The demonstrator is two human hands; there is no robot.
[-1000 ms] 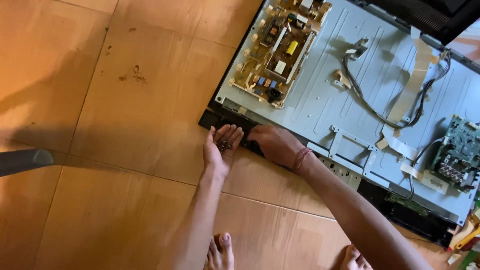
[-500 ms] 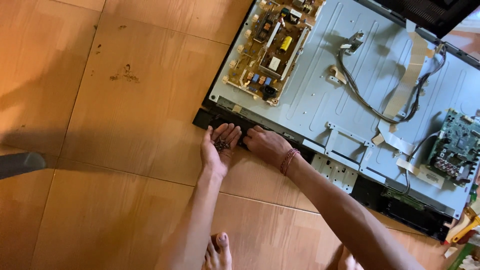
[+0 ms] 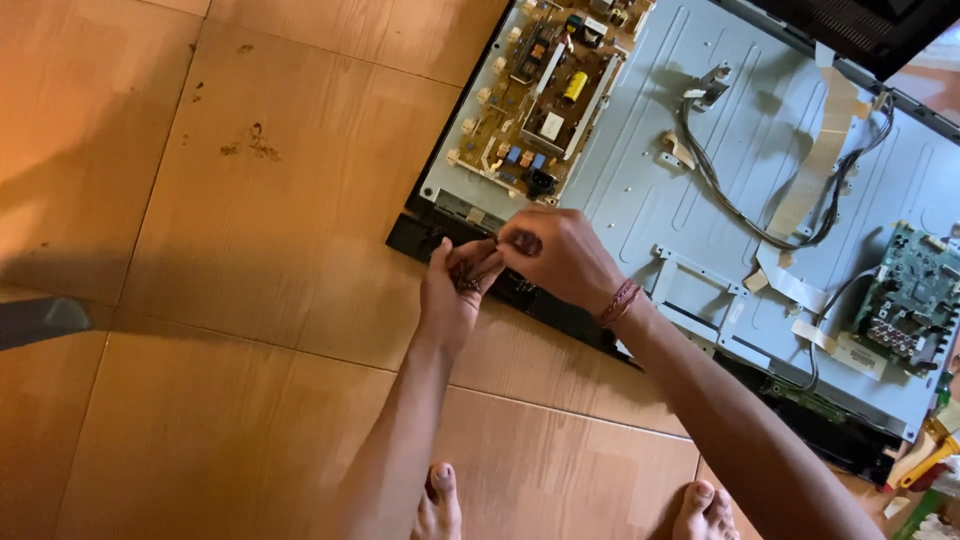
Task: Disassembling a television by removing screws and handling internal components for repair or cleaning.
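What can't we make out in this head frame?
- Small dark bits in the left hand: too small to identify.
- Right hand fingertips: curled under, grip hidden.
- Flat panel: cut off by the top and right edges.
- Green circuit board parts: too small.

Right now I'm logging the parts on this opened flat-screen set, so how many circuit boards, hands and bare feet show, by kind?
Circuit boards: 2, a tan one and a green one, on the metal back panel
Hands: 2, the left hand and the right hand, both at the black frame edge
Bare feet: 2, and
Total: 6
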